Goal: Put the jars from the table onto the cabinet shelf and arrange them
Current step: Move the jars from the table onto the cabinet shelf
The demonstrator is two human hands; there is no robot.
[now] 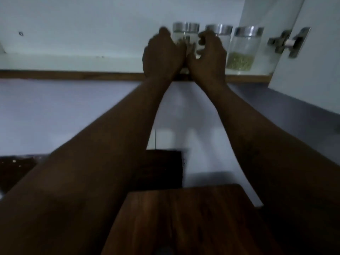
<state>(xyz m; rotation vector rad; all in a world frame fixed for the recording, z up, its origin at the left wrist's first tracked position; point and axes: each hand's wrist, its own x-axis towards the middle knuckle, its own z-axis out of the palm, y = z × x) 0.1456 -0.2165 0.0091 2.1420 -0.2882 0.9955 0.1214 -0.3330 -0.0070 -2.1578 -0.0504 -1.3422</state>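
Note:
Three glass jars with silver lids stand on the white cabinet shelf [73, 61]. Both arms reach up to the leftmost jar [186, 32]. My left hand [161, 54] wraps its left side and my right hand [209, 52] wraps its right side, so most of its body is hidden. A second jar [223, 34] stands just behind my right hand. Further right, the third jar [242, 50] holds green seeds at its bottom.
The shelf has a wooden front edge [73, 75] and bare room to the left of the jars. An open cabinet door [309, 52] with a metal hinge [288, 42] hangs at the right. A wooden tabletop [184, 218] lies below.

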